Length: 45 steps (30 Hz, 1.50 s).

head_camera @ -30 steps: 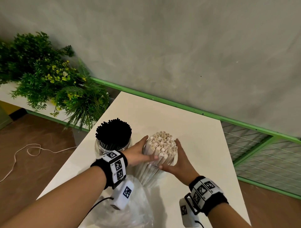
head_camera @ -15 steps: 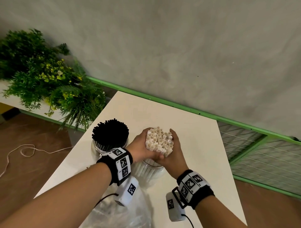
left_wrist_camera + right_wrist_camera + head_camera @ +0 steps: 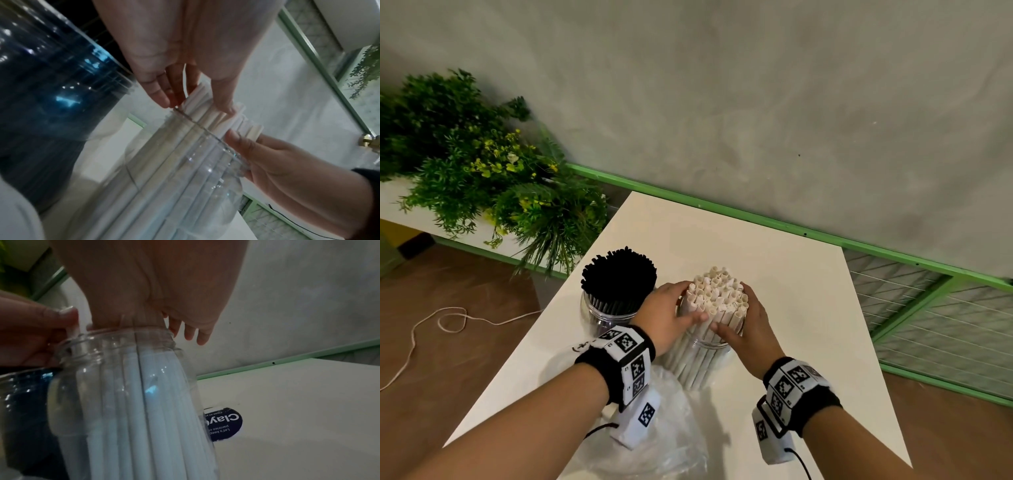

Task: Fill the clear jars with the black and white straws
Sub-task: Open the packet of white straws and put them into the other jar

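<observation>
Two clear jars stand side by side on the white table (image 3: 774,274). The left jar (image 3: 599,322) is packed with black straws (image 3: 618,277). The right jar (image 3: 698,363) (image 3: 195,170) (image 3: 123,369) holds a thick bundle of white straws (image 3: 717,291) (image 3: 207,113) (image 3: 144,402) that sticks out above its mouth. My left hand (image 3: 681,305) (image 3: 185,91) cups the bundle's left side, thumb across its front. On the right side my right hand (image 3: 748,308) (image 3: 156,305) wraps it just above the jar rim.
A crumpled clear plastic bag (image 3: 654,431) lies on the table under my left wrist. A dark blue round label (image 3: 224,423) shows beside the jar's base. Green plants (image 3: 482,181) stand left of the table. A green rail and wire fence (image 3: 928,308) run behind and to the right.
Half a second ago both hands squeezed the white bundle tight and higher. Now the bundle sits lower in the jar and its top has spread wider, with the hands looser round it.
</observation>
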Tool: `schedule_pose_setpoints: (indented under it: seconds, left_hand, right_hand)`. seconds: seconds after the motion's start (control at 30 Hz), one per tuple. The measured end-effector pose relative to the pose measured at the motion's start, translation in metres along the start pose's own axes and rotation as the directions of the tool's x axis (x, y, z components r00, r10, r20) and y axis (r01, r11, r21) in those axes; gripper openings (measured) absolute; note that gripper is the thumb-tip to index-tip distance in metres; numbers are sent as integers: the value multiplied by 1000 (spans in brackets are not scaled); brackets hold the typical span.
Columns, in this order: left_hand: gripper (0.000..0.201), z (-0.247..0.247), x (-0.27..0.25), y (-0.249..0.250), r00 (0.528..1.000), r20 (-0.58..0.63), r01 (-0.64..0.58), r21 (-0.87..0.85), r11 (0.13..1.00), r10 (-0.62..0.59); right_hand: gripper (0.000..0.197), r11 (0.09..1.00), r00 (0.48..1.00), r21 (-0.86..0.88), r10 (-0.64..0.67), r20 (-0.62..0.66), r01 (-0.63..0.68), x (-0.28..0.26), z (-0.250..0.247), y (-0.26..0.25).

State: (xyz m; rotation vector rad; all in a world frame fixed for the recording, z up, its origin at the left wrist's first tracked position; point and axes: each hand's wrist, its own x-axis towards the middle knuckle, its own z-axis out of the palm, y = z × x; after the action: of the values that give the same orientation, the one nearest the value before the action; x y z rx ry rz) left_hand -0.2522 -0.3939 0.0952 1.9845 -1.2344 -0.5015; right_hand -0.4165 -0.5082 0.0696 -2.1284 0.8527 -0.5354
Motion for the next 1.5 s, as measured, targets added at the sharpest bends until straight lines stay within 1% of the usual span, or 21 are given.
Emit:
schedule_pose_setpoints:
  seconds: [0.1, 0.2, 0.3, 0.37, 0.47, 0.5, 0.57, 0.63, 0.67, 0.77, 0.83, 0.9, 0.97, 1.03, 1.1, 1.17, 1.23, 1.3, 1.33, 1.43, 1.5]
  left_hand:
    - [72, -1, 0, 5, 1000, -9, -19, 47, 999, 20]
    - [64, -4, -1, 11, 999, -33, -14, 11, 1000, 15]
    - [68, -4, 0, 11, 1000, -27, -12, 41, 999, 13]
    - [75, -3, 0, 9, 1000, -14, -6, 48, 999, 6]
    - [79, -2, -4, 9, 999, -41, -15, -26, 1000, 14]
    - [77, -2, -6, 9, 998, -61, -18, -54, 998, 14]
    - [68, -2, -8, 10, 995, -96, -4, -97, 995, -5]
    - [55, -2, -9, 12, 993, -120, -1, -152, 988, -18]
    - [49, -2, -9, 14, 992, -125, -17, -182, 983, -6]
    - [41, -1, -10, 17, 988, -132, -109, -231, 967, 80]
    - [31, 0, -10, 15, 982, -121, -169, -205, 964, 147]
    - [23, 2, -9, 10, 977, -119, -199, -200, 959, 178]
    - [21, 1, -9, 7, 975, -127, -204, -213, 956, 180]
    - [21, -1, -9, 5, 975, -127, -205, -207, 957, 182]
    - [21, -3, -9, 3, 976, -125, -203, -212, 956, 179]
    - [19, -3, -10, 2, 976, -141, -195, -216, 957, 167]
    - [17, -4, -13, 1, 979, -159, -160, -240, 957, 124]
    - [17, -4, -14, 1, 980, -185, -114, -233, 966, 71]
    - [17, -5, -14, 0, 980, -195, -79, -208, 975, 38]
    - [17, -4, -11, 0, 981, -188, 22, -161, 987, -52]
    - [16, -3, -8, 1, 982, -177, 34, -156, 987, -61]
  right_hand:
    - [89, 998, 998, -46, -36, -54, 34, -1, 2, -7]
    - [83, 996, 993, -74, -64, -99, 57, -3, -1, -13]
    - [76, 989, 988, -113, -111, -104, 99, -2, 0, -14]
    - [76, 982, 987, -146, -132, -96, 117, -5, 2, -10]
    - [77, 987, 980, -95, -140, -145, 127, -11, 1, -7]
    - [76, 984, 971, -100, -163, -176, 147, -11, 0, -7]
    - [69, 961, 943, -176, -250, -220, 214, -11, -2, -7]
    - [64, 930, 931, -258, -315, -186, 263, -10, -4, -7]
    - [63, 925, 937, -278, -312, -157, 261, -9, -4, -8]
    - [62, 930, 956, -301, -259, -136, 209, -8, -4, -7]
    - [66, 918, 951, -342, -266, -155, 201, -9, -5, -11]
    - [67, 878, 935, -409, -328, -136, 249, -13, -6, -19]
    - [61, 841, 918, -432, -391, -69, 326, -18, -7, -27]
    - [53, 823, 913, -435, -407, -2, 366, -18, -6, -33]
    - [49, 800, 921, -489, -388, 20, 348, -12, -2, -33]
    - [51, 787, 936, -542, -352, -2, 295, -4, 0, -30]
    - [53, 813, 943, -519, -330, -35, 266, 2, 0, -27]
    - [55, 841, 938, -465, -340, -59, 276, 2, -1, -26]
    - [55, 839, 932, -459, -358, -62, 292, 1, -1, -27]
    - [55, 797, 916, -500, -401, -15, 340, -1, 3, -34]
    - [58, 796, 926, -506, -376, 18, 333, -1, 5, -39]
